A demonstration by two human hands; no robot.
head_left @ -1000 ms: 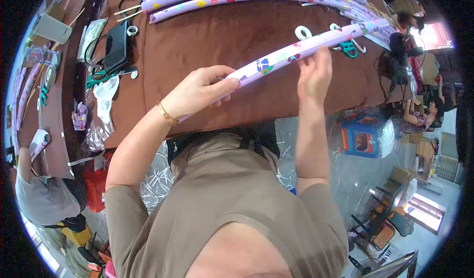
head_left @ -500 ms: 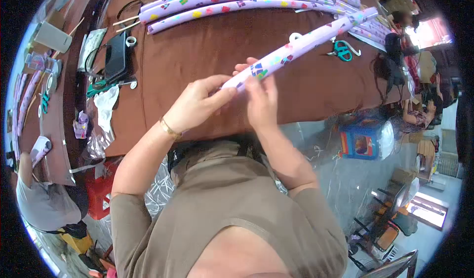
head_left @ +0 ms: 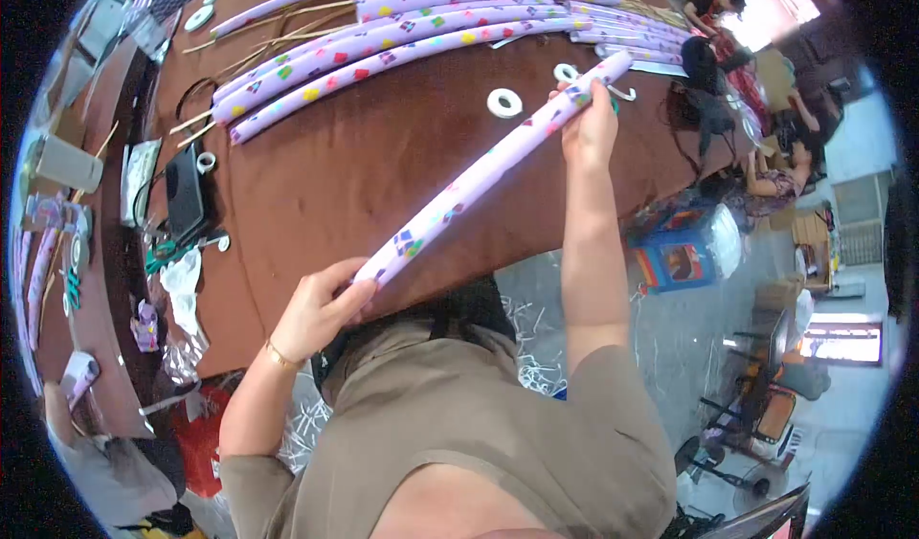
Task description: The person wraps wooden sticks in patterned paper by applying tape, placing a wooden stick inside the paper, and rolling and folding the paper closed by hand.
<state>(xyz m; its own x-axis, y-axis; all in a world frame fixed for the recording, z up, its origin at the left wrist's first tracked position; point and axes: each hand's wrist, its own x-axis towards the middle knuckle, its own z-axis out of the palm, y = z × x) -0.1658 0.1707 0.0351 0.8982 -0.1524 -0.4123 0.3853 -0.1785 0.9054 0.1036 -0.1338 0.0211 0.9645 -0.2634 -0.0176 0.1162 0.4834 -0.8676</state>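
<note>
A long lilac tube with colourful printed shapes [head_left: 479,170] slants across the front of the brown-covered table [head_left: 287,194]. Around its lower left end my left hand [head_left: 325,309] is closed, a bracelet on the wrist. My right hand [head_left: 591,123] grips the tube near its upper right end. Two white tape rolls lie beyond the tube, one [head_left: 504,103] fully visible and the other [head_left: 566,74] beside my right fingertips. Scissors with teal handles are mostly hidden behind my right hand. Several similar tubes [head_left: 402,46] lie along the far side.
A black device [head_left: 186,194], a small tape roll [head_left: 206,162], green-handled scissors [head_left: 168,254] and crumpled white plastic [head_left: 182,285] lie at the left. A blue stool [head_left: 675,259] stands on the floor at the right. People are at the far right; another person [head_left: 110,472] is at lower left.
My right hand has slid up to the tube's far end, and my left hand has moved down and left with the lower end. The view has shifted, and a tape roll is now uncovered.
</note>
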